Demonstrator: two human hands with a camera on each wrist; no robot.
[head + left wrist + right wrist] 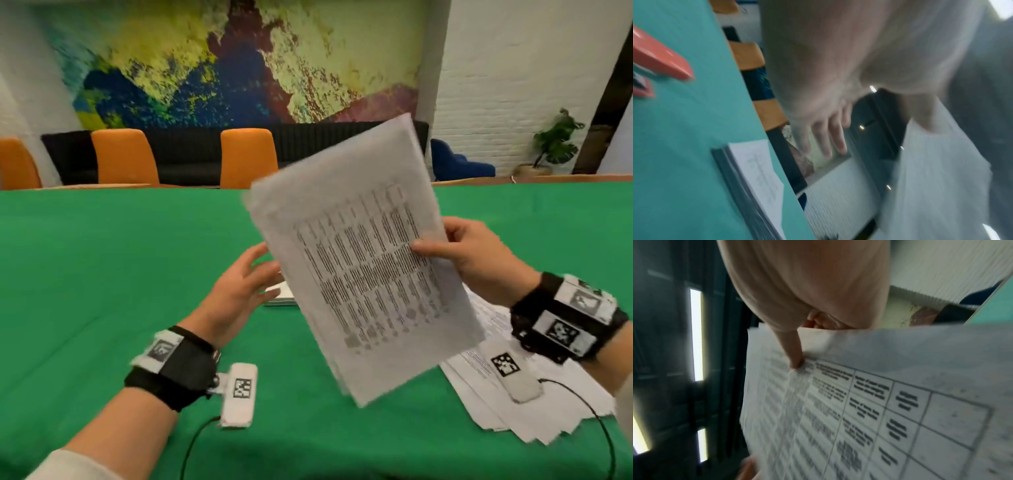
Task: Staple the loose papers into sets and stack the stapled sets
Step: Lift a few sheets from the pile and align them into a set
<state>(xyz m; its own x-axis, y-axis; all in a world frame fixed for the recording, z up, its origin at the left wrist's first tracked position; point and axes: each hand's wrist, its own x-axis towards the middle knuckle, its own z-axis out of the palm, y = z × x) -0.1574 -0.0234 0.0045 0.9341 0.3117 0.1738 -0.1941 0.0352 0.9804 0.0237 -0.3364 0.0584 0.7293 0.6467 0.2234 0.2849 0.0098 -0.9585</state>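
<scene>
My right hand [432, 245] grips a set of printed papers [363, 260] by its right edge, thumb on top, and holds it tilted up above the green table [102, 274]. In the right wrist view the thumb [795, 361] presses on the printed table of the top sheet [869, 402]. My left hand [254, 270] hovers with straight fingers just left of the set and holds nothing. Beyond that hand a flat stack of papers [279, 297] lies on the table, also seen as the stack [754, 175] in the left wrist view. A red stapler [659, 60] shows only in the left wrist view.
A fanned pile of loose sheets [513, 407] lies at the right under my right wrist. Orange chairs [248, 157] and a black sofa [191, 154] stand past the table's far edge. Cables [191, 448] trail from both wrist cameras over the near cloth.
</scene>
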